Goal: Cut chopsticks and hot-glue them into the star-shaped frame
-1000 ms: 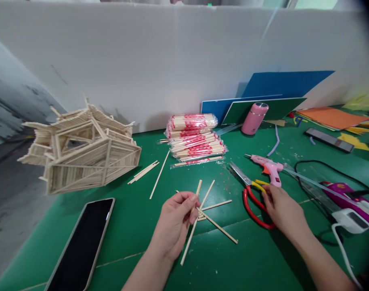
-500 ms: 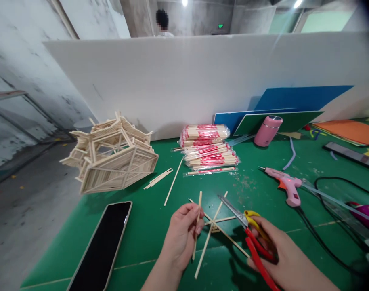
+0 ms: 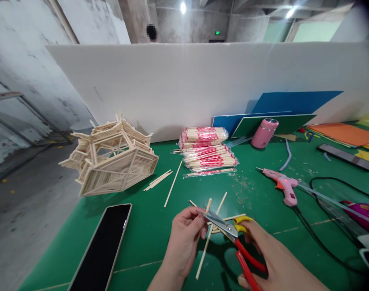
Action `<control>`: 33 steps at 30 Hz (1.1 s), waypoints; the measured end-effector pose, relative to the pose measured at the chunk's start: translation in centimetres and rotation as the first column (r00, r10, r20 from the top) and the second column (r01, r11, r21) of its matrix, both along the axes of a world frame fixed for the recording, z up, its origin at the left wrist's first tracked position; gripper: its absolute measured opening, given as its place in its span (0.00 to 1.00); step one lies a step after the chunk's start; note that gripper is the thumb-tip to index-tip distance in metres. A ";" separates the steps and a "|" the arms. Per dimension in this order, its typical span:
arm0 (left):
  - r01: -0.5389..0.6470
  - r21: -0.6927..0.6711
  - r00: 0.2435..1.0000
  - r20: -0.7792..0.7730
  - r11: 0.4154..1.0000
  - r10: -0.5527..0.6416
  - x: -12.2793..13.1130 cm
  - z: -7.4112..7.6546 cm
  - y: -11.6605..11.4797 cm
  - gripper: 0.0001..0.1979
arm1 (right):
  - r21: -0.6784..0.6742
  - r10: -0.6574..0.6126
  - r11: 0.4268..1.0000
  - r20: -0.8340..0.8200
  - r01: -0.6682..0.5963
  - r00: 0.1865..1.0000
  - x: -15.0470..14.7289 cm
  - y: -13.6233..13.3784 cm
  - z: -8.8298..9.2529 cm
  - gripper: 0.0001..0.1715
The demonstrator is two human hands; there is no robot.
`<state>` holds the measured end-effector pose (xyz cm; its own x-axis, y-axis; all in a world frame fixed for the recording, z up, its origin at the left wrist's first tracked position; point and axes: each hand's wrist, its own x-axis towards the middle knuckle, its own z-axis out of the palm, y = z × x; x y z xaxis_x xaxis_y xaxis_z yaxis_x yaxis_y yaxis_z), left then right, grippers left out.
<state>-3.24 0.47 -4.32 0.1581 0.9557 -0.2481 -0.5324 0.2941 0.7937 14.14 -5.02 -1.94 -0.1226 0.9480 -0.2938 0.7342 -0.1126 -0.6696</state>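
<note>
From here I see my left hand pinching 1 stick between thumb and fingertips, held upright just above the green surface at front centre. My right hand is wrapped around the red and yellow handles of the scissors, whose blades meet the stick right beside the left fingertips; I cannot tell how far they gape. Loose sticks lie beneath, a phone to the left, a glue gun to the right.
</note>
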 end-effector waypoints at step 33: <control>0.094 0.049 0.988 -0.131 0.994 -0.087 0.0 0.2 0.0 0.08 | 0.069 0.011 0.997 0.054 -0.015 0.998 0.0 0.0 0.7 0.13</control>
<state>-3.20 0.44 -4.10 0.2150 0.9516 -0.2195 -0.3979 0.2906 0.8702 14.13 -5.06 -1.21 -0.1205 0.9648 -0.2336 0.7705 -0.0575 -0.6349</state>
